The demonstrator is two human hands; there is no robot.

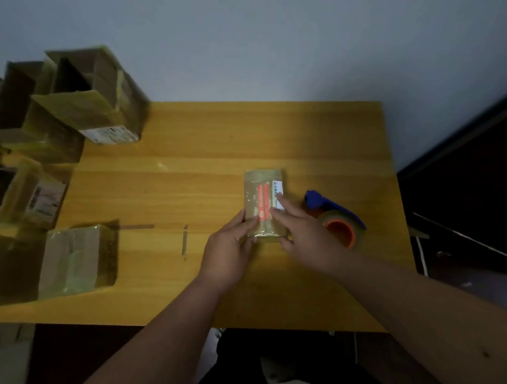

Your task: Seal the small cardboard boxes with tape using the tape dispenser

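A small flat cardboard box [261,191], covered in glossy tape and bearing red strips and a white label, lies on the wooden table [184,154] right of centre. My left hand [229,249] holds its near left corner, thumb on top. My right hand [305,233] rests on the box's right side, straight fingers pressing the top and the thumb at the near edge. The blue tape dispenser [333,213], with an orange-cored roll of tape, lies on the table just right of my right hand, untouched.
Several cardboard boxes crowd the table's left side: open ones at the back left [92,92] and a taped one [75,259] near the front left. Dark furniture [469,193] stands right of the table. A wall is behind.
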